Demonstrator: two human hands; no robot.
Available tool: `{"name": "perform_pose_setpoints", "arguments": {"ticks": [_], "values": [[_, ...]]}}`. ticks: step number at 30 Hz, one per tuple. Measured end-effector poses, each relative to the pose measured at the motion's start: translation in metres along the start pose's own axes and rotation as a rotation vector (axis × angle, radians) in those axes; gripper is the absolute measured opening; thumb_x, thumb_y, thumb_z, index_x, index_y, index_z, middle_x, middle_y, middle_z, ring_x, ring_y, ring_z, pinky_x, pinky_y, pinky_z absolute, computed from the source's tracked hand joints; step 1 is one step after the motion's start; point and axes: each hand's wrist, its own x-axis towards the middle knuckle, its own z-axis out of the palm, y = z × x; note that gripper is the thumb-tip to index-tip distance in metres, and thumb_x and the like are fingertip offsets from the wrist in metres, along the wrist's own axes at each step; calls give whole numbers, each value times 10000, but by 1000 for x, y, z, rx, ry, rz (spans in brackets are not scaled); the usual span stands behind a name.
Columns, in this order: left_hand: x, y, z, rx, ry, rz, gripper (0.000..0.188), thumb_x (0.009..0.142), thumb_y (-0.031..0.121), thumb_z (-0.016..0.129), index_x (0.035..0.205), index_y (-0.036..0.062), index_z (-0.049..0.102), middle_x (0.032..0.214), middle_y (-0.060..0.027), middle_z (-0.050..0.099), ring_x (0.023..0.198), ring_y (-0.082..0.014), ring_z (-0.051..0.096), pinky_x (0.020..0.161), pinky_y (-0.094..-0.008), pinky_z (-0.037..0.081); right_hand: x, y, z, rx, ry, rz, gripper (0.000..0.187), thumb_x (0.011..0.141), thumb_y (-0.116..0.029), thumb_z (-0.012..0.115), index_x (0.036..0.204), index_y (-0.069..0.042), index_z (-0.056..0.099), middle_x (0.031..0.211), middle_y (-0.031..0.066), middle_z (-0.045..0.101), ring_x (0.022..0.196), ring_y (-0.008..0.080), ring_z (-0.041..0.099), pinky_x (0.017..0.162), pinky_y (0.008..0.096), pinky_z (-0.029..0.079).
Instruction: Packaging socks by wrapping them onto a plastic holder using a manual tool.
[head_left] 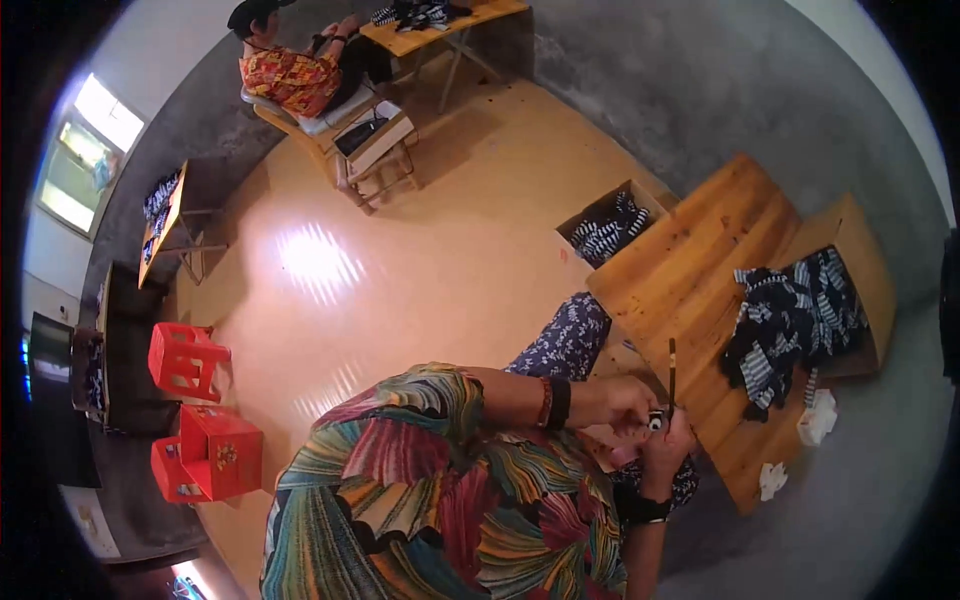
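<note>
My left hand (627,401) reaches in from the left, a black band and a reddish bracelet on its wrist. Its fingers are closed on a small black-and-white piece (655,422), too small to make out its kind. Right beside it, my right hand (680,436) is closed round a slim dark stick (672,375) with a lighter band, pen- or brush-like, pointing up. The stick's lower end is hidden by the fingers. Both hands are close together over my lap, beside the near edge of a wooden table (690,265).
On the table, a tipped cardboard box (862,270) spills black-and-white striped cloth pieces (790,325). White tissue (818,418) lies near. Another box (640,195) of striped pieces stands beyond. Red stools (185,360) are at left; a seated person (290,80) works at the far table (440,28).
</note>
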Motion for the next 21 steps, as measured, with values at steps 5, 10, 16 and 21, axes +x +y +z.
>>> {"name": "perform_pose_setpoints", "arguments": {"ticks": [5,10,16,21], "values": [[-14,4,1,280,24,140,163,683,70,574,834,9,577,639,-52,547,545,-152,559,466,-275,463,-6,17,10,432,-53,181,84,809,-56,461,779,-3,520,636,31,513,568,143,498,528,251,397],[-2,-7,-15,9,109,300,142,724,91,591,836,4,580,686,-59,579,542,-150,563,485,-258,469,0,-15,-3,748,-131,524,65,817,-91,491,828,-45,534,592,-62,422,463,1,336,417,167,258],[7,6,-1,-141,244,414,99,733,64,583,806,-3,588,695,-53,590,536,-138,557,480,-237,451,13,15,22,634,87,249,111,808,-91,497,804,14,532,627,-8,490,558,100,439,518,239,372],[10,18,5,-195,302,575,61,723,37,587,777,10,589,661,-53,587,488,-121,517,408,-223,396,22,14,25,458,113,252,134,795,-96,505,821,35,521,654,72,509,603,150,447,578,288,390]]}}
